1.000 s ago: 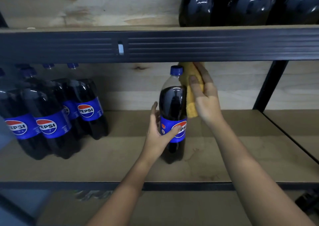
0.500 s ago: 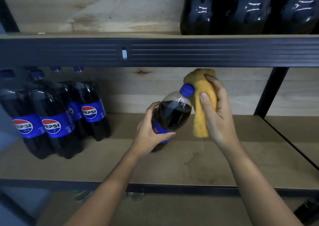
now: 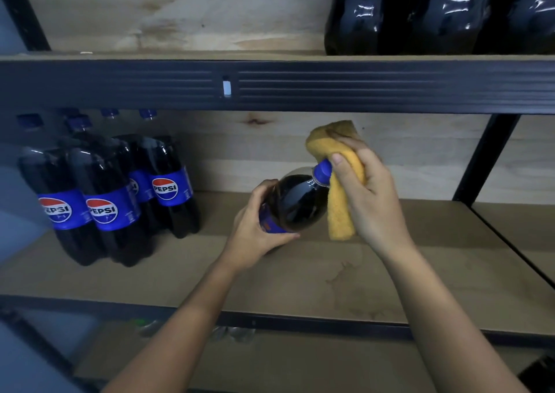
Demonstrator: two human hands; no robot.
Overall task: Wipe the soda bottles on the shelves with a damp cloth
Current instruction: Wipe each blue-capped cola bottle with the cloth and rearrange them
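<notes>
I stand in a shop stockroom: dark metal shelving (image 3: pixel 270 86) with wooden boards carries grouped Pepsi bottles (image 3: pixel 105 200).

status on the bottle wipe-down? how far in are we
Done: nothing verifiably; wiped bottles look no different from unwiped ones. In hand: the left hand grips one tilted Pepsi bottle while the right hand presses the yellow cloth against its cap and neck. Left: possibly the bottle cluster at the shelf's left and the wrapped bottles on the upper shelf.
</notes>
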